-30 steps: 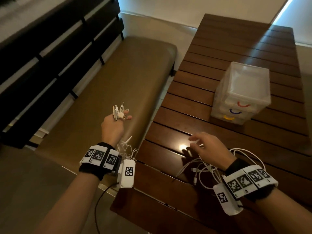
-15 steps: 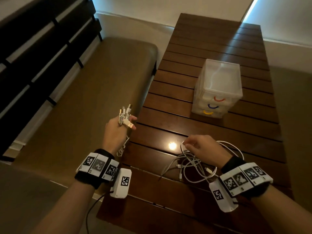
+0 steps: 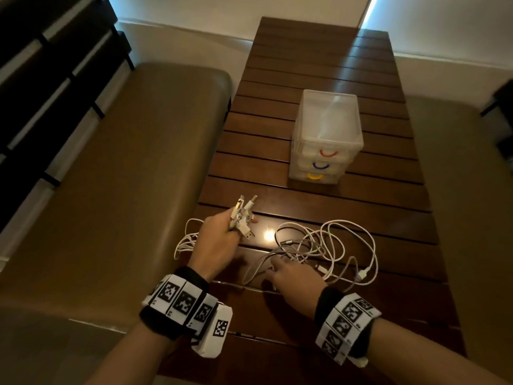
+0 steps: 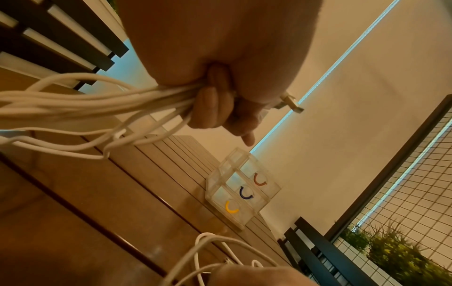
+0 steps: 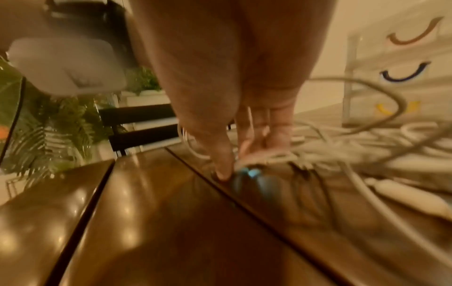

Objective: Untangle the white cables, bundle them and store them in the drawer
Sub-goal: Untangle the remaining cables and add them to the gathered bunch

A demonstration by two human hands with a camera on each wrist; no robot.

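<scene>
So the white cables point(image 3: 327, 245) are still mostly a loose, loopy heap on the dark slatted tabletop point(image 3: 319, 68), near its front end and well short of the drawer unit point(image 3: 326, 134). They're thin, round, rubbery-looking cords, with a few small plugs point(image 3: 363, 273) lying loose in the pile. Some of the ends are already gathered: the left hand point(image 3: 215, 243) has its fingers curled tight round a handful of cords, with a cluster of connectors point(image 3: 243, 215) sticking up out of the fist like a little bouquet. The left wrist view shows those strands point(image 4: 97, 104) fanning out from the grip.

The right hand point(image 3: 294, 276) is down on the near edge of the heap. The right wrist view is blurry; the fingertips point(image 5: 223, 170) look pressed down on a strand, but I can't tell if it's actually pinching anything.

Progress-wise I'd say early-to-middle: ends partly collected, nothing coiled or bundled yet, nothing stored. The drawer unit is a frosted, see-through plastic box with three drawers, all shut, with red, blue and yellow curved handles. A padded brown bench point(image 3: 125, 176) runs along the left side.
</scene>
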